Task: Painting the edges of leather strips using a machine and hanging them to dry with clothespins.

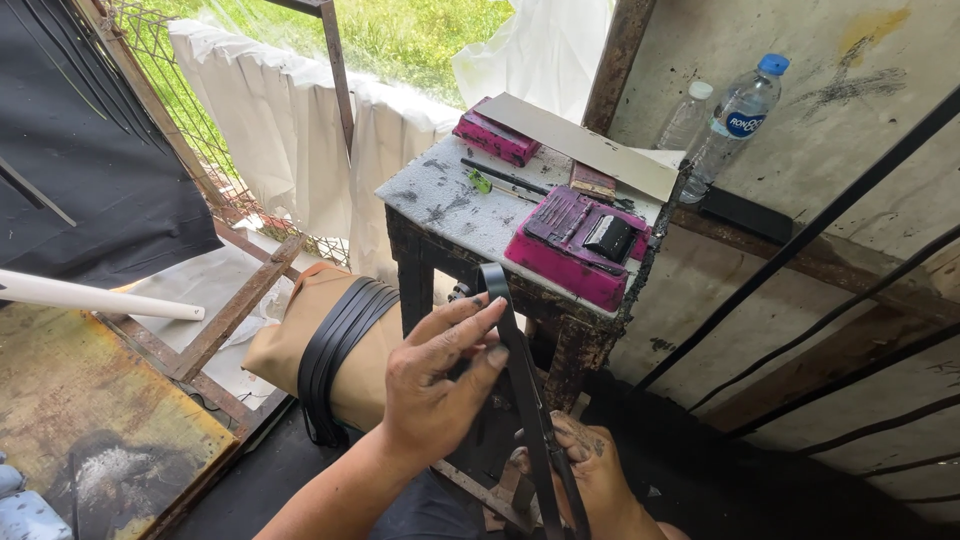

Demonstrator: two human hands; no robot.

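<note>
Left hand (pixel 435 385) fingers pinch black strap (pixel 520 380) near its top; right hand (pixel 590 475) grips lower, keeping it taut before worktop (pixel 450 195) front edge.

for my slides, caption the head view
Both hands, left and right, hold a black strap before a stained small table.

Both hands are working in the tight gap below the small table (pixel 450 205), whose rusty front legs are closing in just beyond the left hand (pixel 440 385). Black straps (pixel 335 345) draped over a tan bundle are crowding the left; dark floor is lying open right of the right hand (pixel 590 480).
</note>
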